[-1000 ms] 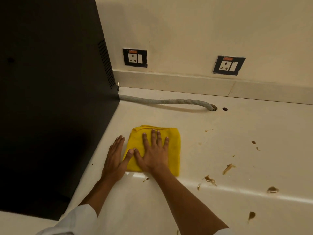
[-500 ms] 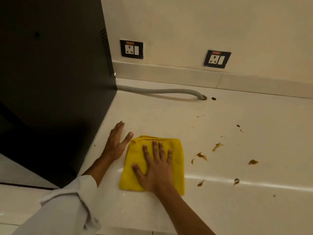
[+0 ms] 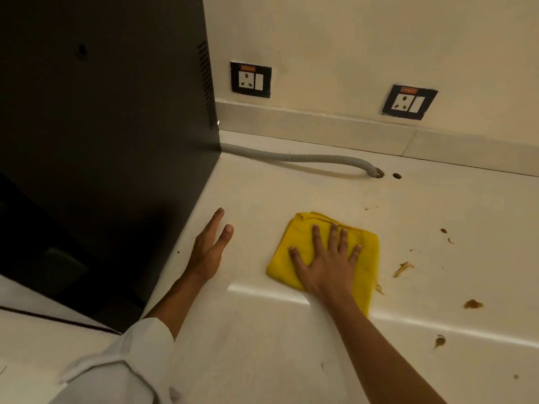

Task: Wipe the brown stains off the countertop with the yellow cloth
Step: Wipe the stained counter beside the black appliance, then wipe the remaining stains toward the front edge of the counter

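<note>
The right hand [image 3: 326, 263] lies flat and open on the yellow cloth [image 3: 361, 252], fingers spread, pressing it onto the countertop [image 3: 262, 360]. It isn't gripping the cloth, just pushing down. The left hand [image 3: 208, 249] is open too, flat on the counter w/ nothing in it, near the big black box [image 3: 102, 141] and well apart from the cloth.

The cloth is folded into a thick pad. Brown stains sit to its right: a small one [image 3: 379, 289] touching the cloth's right edge, a streak [image 3: 402, 269] just beside it, a blob [image 3: 472, 304] farther off, another [image 3: 439, 340] on the front edge, and tiny bits [image 3: 444, 231] toward the back.

The step looks like a wipe to the right, and most stains aren't cleaned yet. To do it well, the person should prob. keep the palm flat and push hard, so the cloth doesn't bunch up or slip out. Slow passes over each spot are better than one fast swipe, bc the marks may smear. The left hand can stay down for balance. The spot on the rounded front edge needs the cloth bent over it.
</note>
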